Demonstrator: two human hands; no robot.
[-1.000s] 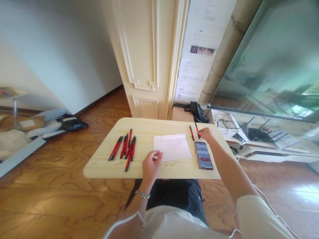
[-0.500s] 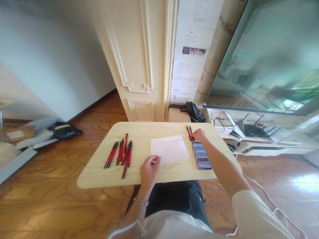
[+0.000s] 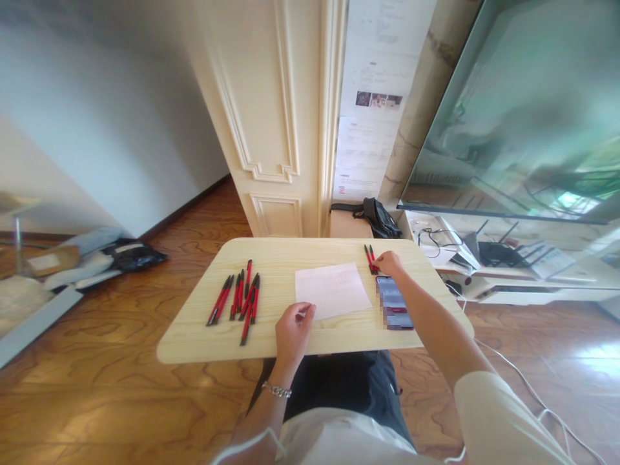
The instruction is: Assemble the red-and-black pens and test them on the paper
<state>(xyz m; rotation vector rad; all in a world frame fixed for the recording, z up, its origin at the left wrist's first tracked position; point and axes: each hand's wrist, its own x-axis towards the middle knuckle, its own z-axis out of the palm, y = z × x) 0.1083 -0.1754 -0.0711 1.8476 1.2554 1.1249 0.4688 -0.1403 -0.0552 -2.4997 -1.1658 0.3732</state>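
Note:
My left hand [image 3: 293, 330] rests at the near left corner of a white sheet of paper [image 3: 333, 289], its fingers curled and thumb meeting index finger. Whether the paper's corner is between those fingertips is hidden. At the far right of the small table [image 3: 276, 254], my right hand [image 3: 389, 263] is closed, fingertips at the lower part of a red-and-black pen [image 3: 372, 254]. Another such pen [image 3: 367, 256] lies just left of it, nearly parallel. Several more red-and-black pens [image 3: 248, 298] lie in a loose group on the table's left side, some crossing.
A phone [image 3: 398, 303] with a lit screen lies below my right hand, under the forearm's edge. Behind the table are a cream panelled door [image 3: 264, 97] and a black bag [image 3: 378, 216]. A low white cabinet [image 3: 513, 294] with a router and cables stands at right, below a large screen [image 3: 523, 123].
The whole view has shifted slightly, so things appear a little further right. Both hands keep their places relative to the paper and pens.

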